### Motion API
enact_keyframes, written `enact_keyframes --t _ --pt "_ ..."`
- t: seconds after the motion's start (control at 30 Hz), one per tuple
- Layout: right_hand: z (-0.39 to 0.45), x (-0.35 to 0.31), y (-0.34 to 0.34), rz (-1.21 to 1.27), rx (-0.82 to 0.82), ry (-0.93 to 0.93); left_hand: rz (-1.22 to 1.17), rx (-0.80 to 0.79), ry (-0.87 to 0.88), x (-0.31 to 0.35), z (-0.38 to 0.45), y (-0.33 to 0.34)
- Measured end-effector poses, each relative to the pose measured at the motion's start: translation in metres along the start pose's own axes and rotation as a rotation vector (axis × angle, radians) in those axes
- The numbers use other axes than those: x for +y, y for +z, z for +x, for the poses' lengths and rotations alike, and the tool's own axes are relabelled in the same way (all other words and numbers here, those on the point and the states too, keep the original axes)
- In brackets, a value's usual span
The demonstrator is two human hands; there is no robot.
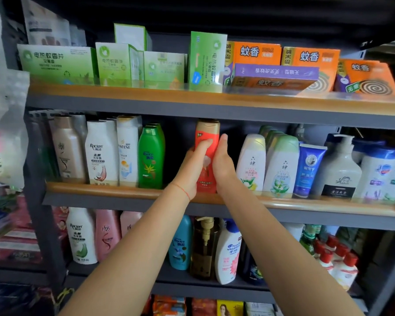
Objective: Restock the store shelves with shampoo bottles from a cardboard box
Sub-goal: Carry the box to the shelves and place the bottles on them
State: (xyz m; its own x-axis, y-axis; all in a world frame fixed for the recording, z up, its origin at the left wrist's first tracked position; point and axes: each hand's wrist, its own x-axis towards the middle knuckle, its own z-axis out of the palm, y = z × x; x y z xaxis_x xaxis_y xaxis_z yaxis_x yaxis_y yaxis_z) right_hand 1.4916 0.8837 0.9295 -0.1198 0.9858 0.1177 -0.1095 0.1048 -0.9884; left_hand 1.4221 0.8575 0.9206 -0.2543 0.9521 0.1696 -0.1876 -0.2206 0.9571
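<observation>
A red shampoo bottle [207,133] with a gold cap stands upright on the middle shelf [105,190], in a gap between a green Rejoice bottle [151,156] and a white bottle [251,165]. My left hand [192,167] wraps its left side and my right hand [224,165] presses flat against its right side. Both hands hold the bottle together. The cardboard box is out of view.
Green and orange boxes [253,53] fill the top shelf. More shampoo bottles [100,153] line the middle shelf to the left and pump bottles [340,169] to the right. The lower shelf [169,277] holds further bottles. Packets hang at the far left.
</observation>
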Motion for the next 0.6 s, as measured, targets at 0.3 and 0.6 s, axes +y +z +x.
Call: enact_keyframes --t 0.3,0.6 --pt "0.000 0.003 -0.005 -0.047 0.000 -0.002 -0.014 0.003 0.030 0.000 0.005 0.005" --pt "-0.006 0.000 -0.015 -0.074 0.014 -0.041 0.053 0.007 0.053 -0.001 0.000 0.013"
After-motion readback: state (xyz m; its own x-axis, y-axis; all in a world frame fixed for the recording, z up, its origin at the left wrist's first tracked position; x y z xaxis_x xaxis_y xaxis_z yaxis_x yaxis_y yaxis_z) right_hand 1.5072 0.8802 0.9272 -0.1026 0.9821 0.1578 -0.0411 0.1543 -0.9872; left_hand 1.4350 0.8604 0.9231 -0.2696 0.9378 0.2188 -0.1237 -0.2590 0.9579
